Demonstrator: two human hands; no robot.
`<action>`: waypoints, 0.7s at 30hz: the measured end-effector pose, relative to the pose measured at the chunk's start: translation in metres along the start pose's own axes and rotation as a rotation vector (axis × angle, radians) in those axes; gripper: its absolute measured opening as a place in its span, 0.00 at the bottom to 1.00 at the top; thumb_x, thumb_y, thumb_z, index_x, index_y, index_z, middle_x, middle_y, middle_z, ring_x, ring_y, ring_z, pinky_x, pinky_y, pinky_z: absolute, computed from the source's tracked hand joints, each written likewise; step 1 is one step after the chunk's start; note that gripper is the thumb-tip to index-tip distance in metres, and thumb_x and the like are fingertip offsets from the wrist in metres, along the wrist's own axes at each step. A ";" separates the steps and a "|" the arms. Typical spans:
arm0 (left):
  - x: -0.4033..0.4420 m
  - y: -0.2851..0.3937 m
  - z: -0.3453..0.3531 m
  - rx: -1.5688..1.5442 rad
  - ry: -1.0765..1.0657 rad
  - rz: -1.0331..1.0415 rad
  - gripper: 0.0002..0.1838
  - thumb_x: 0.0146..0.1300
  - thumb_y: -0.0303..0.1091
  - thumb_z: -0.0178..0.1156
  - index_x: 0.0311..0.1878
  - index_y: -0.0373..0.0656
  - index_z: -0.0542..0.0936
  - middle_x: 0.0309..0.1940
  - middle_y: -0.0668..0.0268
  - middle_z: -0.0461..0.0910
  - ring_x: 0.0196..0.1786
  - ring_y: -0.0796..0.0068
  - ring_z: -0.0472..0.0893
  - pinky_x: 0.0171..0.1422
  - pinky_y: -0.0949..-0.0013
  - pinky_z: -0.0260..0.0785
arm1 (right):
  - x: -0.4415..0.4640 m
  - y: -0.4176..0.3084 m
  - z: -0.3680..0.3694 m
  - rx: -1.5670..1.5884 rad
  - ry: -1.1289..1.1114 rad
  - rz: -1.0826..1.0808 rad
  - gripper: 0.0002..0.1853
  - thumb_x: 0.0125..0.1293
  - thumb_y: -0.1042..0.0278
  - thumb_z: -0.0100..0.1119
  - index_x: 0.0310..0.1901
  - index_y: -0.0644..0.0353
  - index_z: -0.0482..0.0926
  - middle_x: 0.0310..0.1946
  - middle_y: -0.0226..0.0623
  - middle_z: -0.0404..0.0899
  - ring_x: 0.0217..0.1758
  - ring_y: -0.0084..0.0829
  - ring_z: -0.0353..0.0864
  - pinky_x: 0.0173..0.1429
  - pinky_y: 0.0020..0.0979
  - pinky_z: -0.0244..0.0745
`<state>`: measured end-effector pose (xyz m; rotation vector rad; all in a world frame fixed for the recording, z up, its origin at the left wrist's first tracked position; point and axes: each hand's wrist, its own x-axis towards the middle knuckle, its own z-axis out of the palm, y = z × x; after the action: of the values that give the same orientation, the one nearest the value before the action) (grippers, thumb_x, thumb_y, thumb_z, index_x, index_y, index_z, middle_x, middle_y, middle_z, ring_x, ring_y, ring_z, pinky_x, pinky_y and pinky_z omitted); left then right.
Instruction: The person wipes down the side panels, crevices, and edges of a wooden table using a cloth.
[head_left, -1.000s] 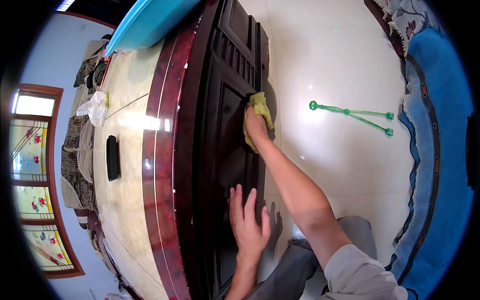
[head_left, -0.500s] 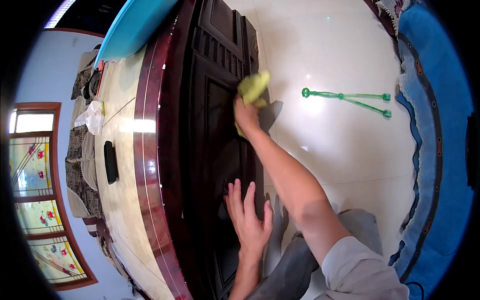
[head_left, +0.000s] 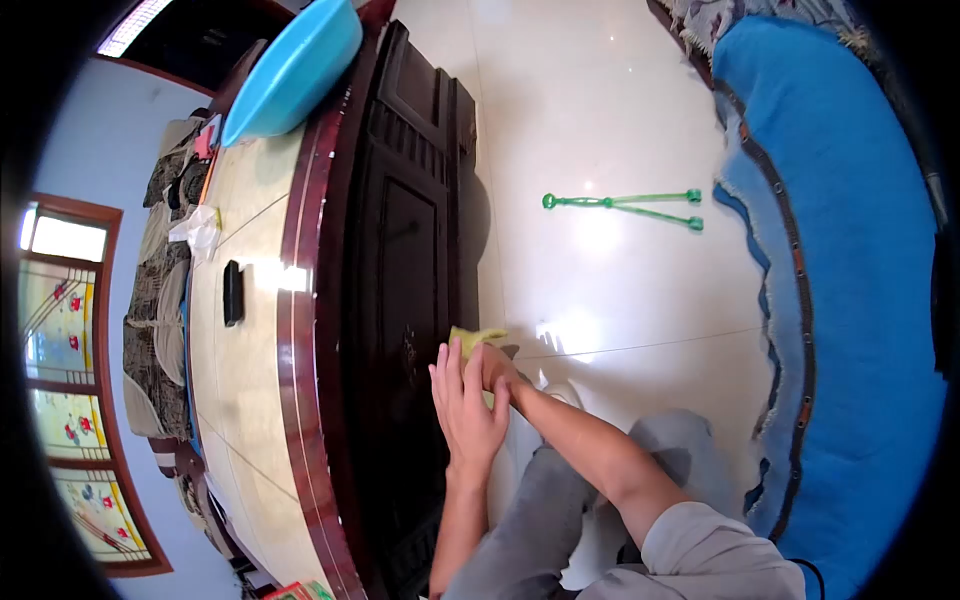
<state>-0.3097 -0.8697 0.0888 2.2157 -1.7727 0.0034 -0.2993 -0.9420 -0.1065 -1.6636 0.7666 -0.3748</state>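
Note:
A yellow-green cloth (head_left: 478, 338) shows just above my hands, beside the lower side of the dark wooden cabinet (head_left: 400, 250). My right hand (head_left: 494, 368) grips the cloth; its fingers are partly hidden behind my other hand. In front of it is my left hand (head_left: 468, 410), fingers spread and holding nothing, overlapping my right hand in the view. Whether the two hands touch, I cannot tell.
A blue basin (head_left: 292, 75), a white plastic bag (head_left: 200, 230) and a black case (head_left: 233, 293) rest on the stone-topped table (head_left: 240, 400). A green forked object (head_left: 610, 203) lies on the tiled floor. Blue fabric (head_left: 850, 300) covers furniture at the right.
My right hand has come down and back toward me with the cloth, close to my left hand. My left hand has shifted slightly up and left. The view has shifted.

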 end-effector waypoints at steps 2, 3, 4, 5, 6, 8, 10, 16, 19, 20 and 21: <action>0.006 0.008 -0.018 0.111 -0.004 0.070 0.29 0.68 0.35 0.69 0.72 0.43 0.78 0.78 0.50 0.70 0.83 0.43 0.64 0.87 0.37 0.52 | -0.024 0.000 -0.021 -0.026 -0.091 -0.051 0.21 0.74 0.51 0.60 0.52 0.62 0.87 0.49 0.55 0.89 0.52 0.56 0.88 0.57 0.48 0.81; 0.011 0.013 -0.031 0.137 0.013 0.100 0.30 0.67 0.35 0.70 0.72 0.43 0.78 0.78 0.51 0.71 0.83 0.44 0.65 0.87 0.37 0.52 | -0.041 -0.012 -0.036 0.034 -0.145 0.067 0.23 0.73 0.49 0.61 0.49 0.64 0.87 0.47 0.57 0.89 0.50 0.58 0.89 0.54 0.47 0.82; 0.018 0.019 -0.048 0.162 0.030 0.123 0.30 0.67 0.34 0.70 0.72 0.43 0.78 0.78 0.51 0.71 0.82 0.44 0.65 0.87 0.37 0.53 | -0.037 0.009 -0.017 -0.096 -0.017 0.082 0.21 0.70 0.49 0.64 0.48 0.61 0.89 0.44 0.54 0.91 0.51 0.54 0.90 0.54 0.48 0.82; 0.026 0.024 -0.064 0.190 0.047 0.143 0.30 0.66 0.34 0.70 0.72 0.44 0.78 0.77 0.51 0.71 0.82 0.45 0.65 0.87 0.37 0.53 | -0.047 -0.005 -0.035 -0.057 0.011 0.182 0.21 0.69 0.49 0.64 0.48 0.60 0.89 0.45 0.53 0.91 0.51 0.54 0.90 0.55 0.48 0.82; 0.034 0.025 -0.077 0.219 0.078 0.164 0.30 0.65 0.34 0.70 0.71 0.44 0.78 0.77 0.51 0.71 0.82 0.45 0.65 0.87 0.38 0.53 | -0.064 -0.028 -0.062 -0.016 0.042 0.286 0.22 0.68 0.48 0.64 0.49 0.60 0.89 0.46 0.53 0.91 0.52 0.54 0.90 0.55 0.48 0.82; 0.053 0.029 -0.103 0.270 0.141 0.215 0.29 0.65 0.34 0.70 0.70 0.44 0.79 0.75 0.50 0.72 0.82 0.46 0.66 0.87 0.38 0.53 | -0.089 -0.067 -0.108 0.027 0.104 0.346 0.23 0.67 0.48 0.65 0.50 0.61 0.89 0.45 0.53 0.91 0.52 0.53 0.91 0.56 0.47 0.82; 0.078 0.031 -0.128 0.332 0.159 0.252 0.29 0.63 0.34 0.71 0.69 0.44 0.79 0.75 0.51 0.73 0.81 0.48 0.67 0.87 0.40 0.54 | -0.102 -0.090 -0.141 0.039 0.164 0.250 0.23 0.66 0.50 0.67 0.51 0.63 0.89 0.43 0.54 0.91 0.49 0.50 0.92 0.56 0.46 0.83; 0.186 0.010 -0.157 0.527 0.174 0.401 0.30 0.60 0.37 0.74 0.66 0.46 0.81 0.74 0.52 0.75 0.81 0.51 0.68 0.87 0.43 0.55 | -0.090 -0.106 -0.205 -0.102 0.129 0.359 0.33 0.68 0.37 0.62 0.46 0.68 0.89 0.42 0.58 0.90 0.51 0.54 0.91 0.57 0.49 0.82; 0.252 -0.019 -0.146 0.528 0.146 0.475 0.29 0.60 0.38 0.74 0.65 0.46 0.81 0.73 0.53 0.75 0.81 0.51 0.68 0.87 0.44 0.56 | -0.068 -0.096 -0.217 -0.079 0.210 0.435 0.37 0.69 0.32 0.59 0.44 0.70 0.89 0.41 0.60 0.90 0.50 0.55 0.91 0.57 0.49 0.82; 0.271 -0.029 -0.141 0.512 0.131 0.496 0.29 0.60 0.38 0.74 0.65 0.46 0.82 0.72 0.53 0.76 0.81 0.51 0.67 0.87 0.44 0.56 | -0.062 -0.090 -0.221 -0.065 0.241 0.457 0.39 0.70 0.30 0.58 0.43 0.70 0.89 0.41 0.61 0.89 0.49 0.55 0.91 0.57 0.50 0.82; 0.290 -0.038 -0.138 0.463 0.102 0.519 0.28 0.60 0.38 0.74 0.64 0.46 0.82 0.72 0.53 0.76 0.81 0.51 0.67 0.87 0.44 0.56 | -0.055 -0.087 -0.227 -0.084 0.242 0.454 0.38 0.70 0.31 0.58 0.43 0.70 0.89 0.41 0.60 0.90 0.49 0.55 0.91 0.58 0.50 0.82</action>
<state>-0.1790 -1.1063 0.2661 1.8944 -2.4162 0.6873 -0.4566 -1.0673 0.0407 -1.4801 1.3235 -0.2250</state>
